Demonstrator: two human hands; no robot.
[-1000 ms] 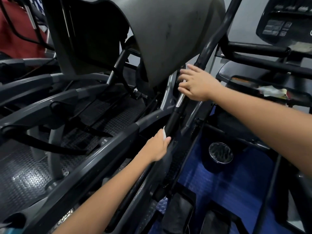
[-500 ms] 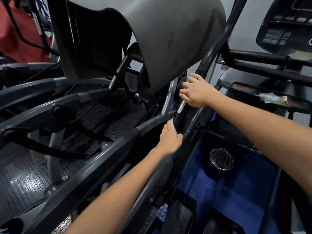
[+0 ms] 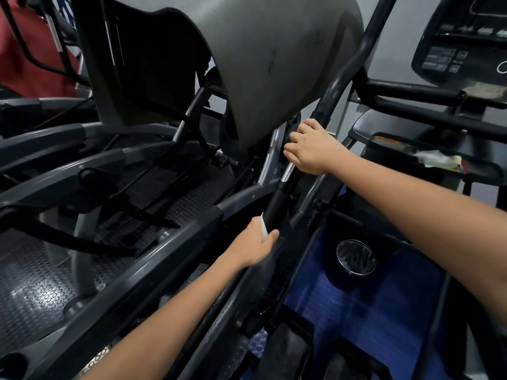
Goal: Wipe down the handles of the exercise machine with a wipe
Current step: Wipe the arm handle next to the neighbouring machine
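Here the wipe point(image 3: 264, 226) lies pressed under the left hand point(image 3: 258, 242).

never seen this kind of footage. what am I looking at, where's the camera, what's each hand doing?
There is no robot here. A person wears a wide-angle camera on the head, which looks forward and down, so both forearms reach in from the bottom of the picture.

The scene is a gym. The dark bar running diagonally is a handle of an exercise machine, beside its big grey housing.

The left hand holds a white wipe against the lower part of the handle. The right hand is curled round the same handle higher up, just above a shiny metal section, probably to steady it.

At right is another machine's console, with a crumpled cloth or paper on a tray below it. A round metal-faced object lies on the blue floor.
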